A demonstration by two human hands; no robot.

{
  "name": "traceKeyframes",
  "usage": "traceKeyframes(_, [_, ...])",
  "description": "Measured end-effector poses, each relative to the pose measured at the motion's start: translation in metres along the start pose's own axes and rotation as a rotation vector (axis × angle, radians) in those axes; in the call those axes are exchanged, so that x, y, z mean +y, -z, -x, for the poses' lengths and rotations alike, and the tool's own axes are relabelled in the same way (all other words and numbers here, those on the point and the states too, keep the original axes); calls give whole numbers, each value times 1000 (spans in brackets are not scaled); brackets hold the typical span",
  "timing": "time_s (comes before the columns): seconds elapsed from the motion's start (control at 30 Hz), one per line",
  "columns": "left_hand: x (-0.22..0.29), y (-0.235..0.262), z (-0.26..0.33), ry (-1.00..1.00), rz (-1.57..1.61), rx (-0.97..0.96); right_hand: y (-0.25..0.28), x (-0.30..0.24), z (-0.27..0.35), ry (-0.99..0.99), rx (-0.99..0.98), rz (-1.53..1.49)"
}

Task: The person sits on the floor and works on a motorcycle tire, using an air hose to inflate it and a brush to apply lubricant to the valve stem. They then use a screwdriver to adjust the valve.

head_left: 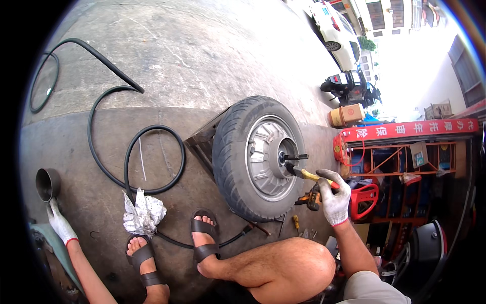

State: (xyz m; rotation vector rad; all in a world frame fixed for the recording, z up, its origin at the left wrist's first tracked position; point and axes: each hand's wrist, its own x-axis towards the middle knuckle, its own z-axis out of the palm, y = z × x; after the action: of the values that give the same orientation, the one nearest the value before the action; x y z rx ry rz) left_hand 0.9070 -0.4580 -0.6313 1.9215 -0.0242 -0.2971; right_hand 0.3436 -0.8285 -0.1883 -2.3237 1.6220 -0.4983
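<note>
My left hand (61,224), in a white glove, is at the far left with its fingers closed at the edge of a dark metal cup (48,184). The cup's round mouth faces up toward me. In my gloved right hand (335,198) is a tool with a yellow and red handle (310,176). Its dark head lies against the hub beside the axle, and its exact kind is unclear. The wheel (230,157), with a grey treaded tyre and a silver hub, leans on a dark metal stand (203,139), which it partly hides.
A black hose (91,121) loops across the concrete on the left. Crumpled silvery wrapping (144,213) lies by my sandalled feet. Near the wheel are a yellow-black power tool (311,197) and a yellow-handled screwdriver (295,221). Orange shelving (390,152) stands on the right.
</note>
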Motion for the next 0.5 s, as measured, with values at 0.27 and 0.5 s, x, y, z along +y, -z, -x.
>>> traceKeyframes(0.27, [-7, 3, -4, -25, -21, -12, -17, -5, -10, 255, -17, 187])
traceKeyframes(0.5, [-4, 3, -3, -7, -13, -12, -17, 1, -12, 247, -46, 251])
